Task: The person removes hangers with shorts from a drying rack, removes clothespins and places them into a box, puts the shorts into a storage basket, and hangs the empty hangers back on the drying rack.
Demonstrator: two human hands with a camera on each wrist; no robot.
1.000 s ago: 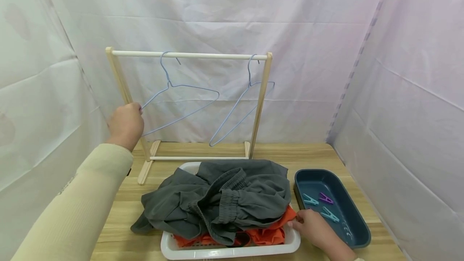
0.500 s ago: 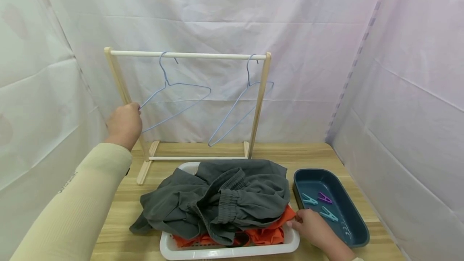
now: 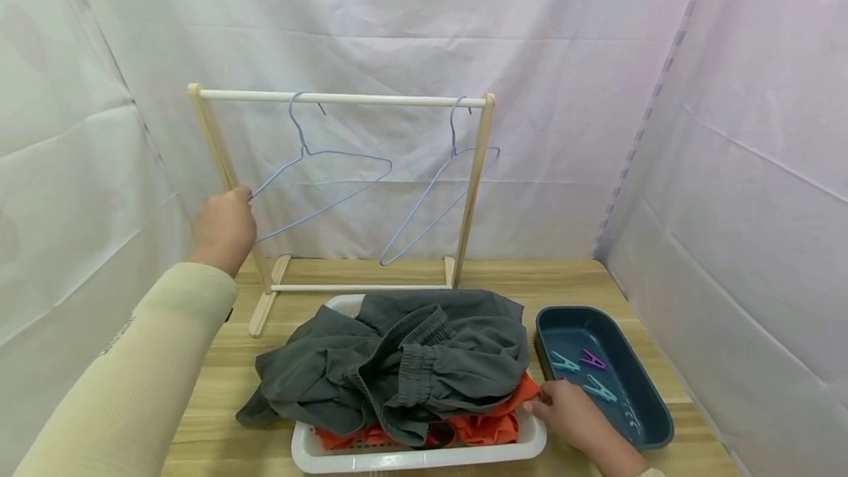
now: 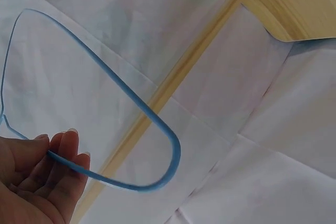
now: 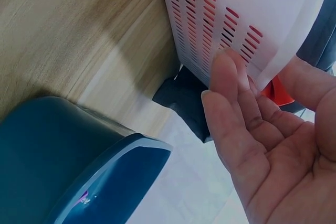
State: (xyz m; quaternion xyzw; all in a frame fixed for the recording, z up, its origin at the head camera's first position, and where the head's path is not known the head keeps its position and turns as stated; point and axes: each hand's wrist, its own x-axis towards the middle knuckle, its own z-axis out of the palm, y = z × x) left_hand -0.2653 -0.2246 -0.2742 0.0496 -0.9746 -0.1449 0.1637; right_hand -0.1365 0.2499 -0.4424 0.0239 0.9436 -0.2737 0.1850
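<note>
My left hand [image 3: 224, 230] pinches the left end of a blue wire hanger [image 4: 176, 150] between thumb and fingers. The hanger's hook sits over the rack's top rail [image 3: 391, 100], and the frame is turned at an angle. My right hand [image 3: 573, 416] holds the right rim of a white plastic basket [image 3: 424, 460], thumb over the rim and fingers against the slotted outer wall. A dark grey garment [image 3: 457, 374] with an elastic waistband lies bunched on top, draping over the left side. Orange cloth [image 3: 486, 430] shows beneath it.
A second blue hanger [image 3: 414, 213] hangs by the rack's right post [image 3: 473, 197]. To the basket's right stands a dark blue tray [image 3: 632, 363] holding turquoise clothespins [image 3: 601, 389] and a purple clothespin [image 3: 592, 359]. White cloth walls [image 3: 563, 131] surround the wooden table [image 3: 556, 278].
The free right end of the held hanger has swung slightly left, then a little back right. Both hands stay almost where they were, with the same holds.
</note>
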